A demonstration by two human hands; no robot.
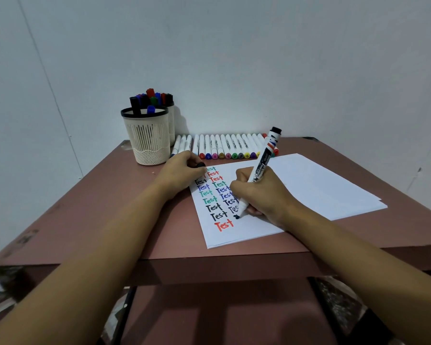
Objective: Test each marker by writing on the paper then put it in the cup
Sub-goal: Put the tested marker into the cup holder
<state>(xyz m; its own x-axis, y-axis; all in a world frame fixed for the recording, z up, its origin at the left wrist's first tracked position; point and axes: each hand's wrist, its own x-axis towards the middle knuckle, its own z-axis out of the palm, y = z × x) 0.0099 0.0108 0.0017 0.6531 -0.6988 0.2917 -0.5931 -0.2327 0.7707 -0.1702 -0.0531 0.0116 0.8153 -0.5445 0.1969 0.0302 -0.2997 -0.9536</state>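
Observation:
My right hand [261, 195] grips a white marker [264, 160] with a black end, its dark tip touching the white paper [309, 185] beside the second column of "Test" words in black, red, green and blue. My left hand [182, 173] rests on the paper's top left corner and holds a small black cap [200, 165] in its curled fingers. A cream slotted cup [147, 138] with a black rim stands at the back left and holds several capped markers. A second cup behind it is also full of markers.
A row of several white markers [224, 146] with coloured caps lies along the back edge of the brown table [110, 207], against the pale wall. More white sheets lie under the paper and stick out to the right. The table's front edge is close to me.

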